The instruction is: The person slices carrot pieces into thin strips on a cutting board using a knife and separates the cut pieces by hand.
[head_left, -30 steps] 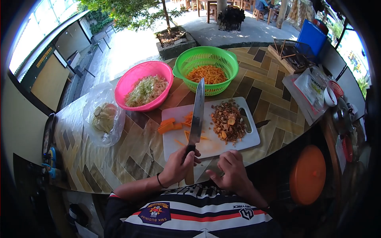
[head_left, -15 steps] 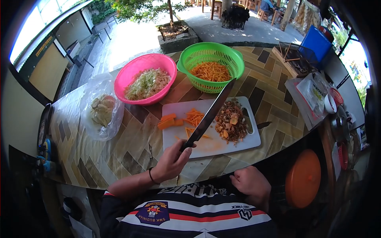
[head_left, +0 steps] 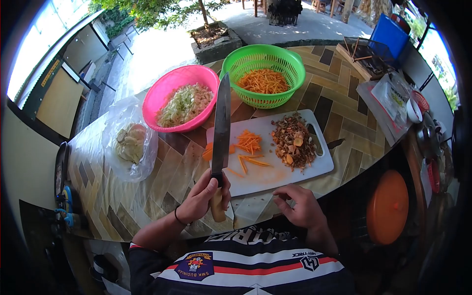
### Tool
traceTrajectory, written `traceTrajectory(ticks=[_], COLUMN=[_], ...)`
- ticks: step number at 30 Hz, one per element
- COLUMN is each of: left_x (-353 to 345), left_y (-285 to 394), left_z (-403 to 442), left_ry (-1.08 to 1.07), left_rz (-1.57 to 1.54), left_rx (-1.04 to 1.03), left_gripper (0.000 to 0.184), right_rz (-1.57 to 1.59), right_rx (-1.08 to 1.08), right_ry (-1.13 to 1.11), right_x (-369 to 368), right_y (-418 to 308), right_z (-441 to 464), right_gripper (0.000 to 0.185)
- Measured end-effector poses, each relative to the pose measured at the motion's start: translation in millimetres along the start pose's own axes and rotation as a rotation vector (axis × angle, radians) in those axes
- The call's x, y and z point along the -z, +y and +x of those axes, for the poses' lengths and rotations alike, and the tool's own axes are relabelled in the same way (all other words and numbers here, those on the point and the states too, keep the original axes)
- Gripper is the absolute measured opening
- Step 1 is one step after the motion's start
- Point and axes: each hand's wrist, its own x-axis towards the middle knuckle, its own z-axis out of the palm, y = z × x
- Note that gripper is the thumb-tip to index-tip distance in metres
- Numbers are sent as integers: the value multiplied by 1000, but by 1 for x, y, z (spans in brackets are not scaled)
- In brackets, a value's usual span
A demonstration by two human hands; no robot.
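My left hand (head_left: 202, 196), with a dark band at the wrist, is wrapped round the handle of a large kitchen knife (head_left: 222, 123). The blade points away from me, held above the left edge of the white cutting board (head_left: 250, 184). Partly behind it lie carrot pieces (head_left: 208, 151). On the board are carrot strips (head_left: 249, 141), a few loose sticks (head_left: 253, 161) and a heap of brownish peelings and scraps (head_left: 294, 141). My right hand (head_left: 301, 206) hovers by the board's near edge, fingers loosely bent, thumb apart, holding nothing.
Behind the board stand a pink bowl (head_left: 149, 101) of shredded pale vegetables and a green colander (head_left: 300, 73) of carrot shreds. A clear plastic bag (head_left: 140, 169) with pale vegetables lies left. An orange round lid (head_left: 388, 207) is below the table at right.
The knife has swung left from a slant over the board to nearly straight ahead, and its wooden handle now shows. My right hand has risen toward the board, its fingers loosening.
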Motion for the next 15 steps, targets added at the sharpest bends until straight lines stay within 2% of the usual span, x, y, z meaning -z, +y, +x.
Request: traceTrajectory(ticks=[5, 11, 15], left_x=[42, 53, 54], left_y=[4, -9, -12], left_z=[-15, -22, -24], left_ry=[-15, -31, -56], left_rz=[-1, -50, -85], left_rx=[84, 29, 38], left_gripper=[35, 37, 36], right_rz=[-100, -409, -574], right_rx=[39, 74, -3], right_ry=[9, 32, 3], right_x=[-23, -61, -77], right_y=[4, 7, 2], right_z=[19, 51, 70], right_gripper=[14, 18, 18])
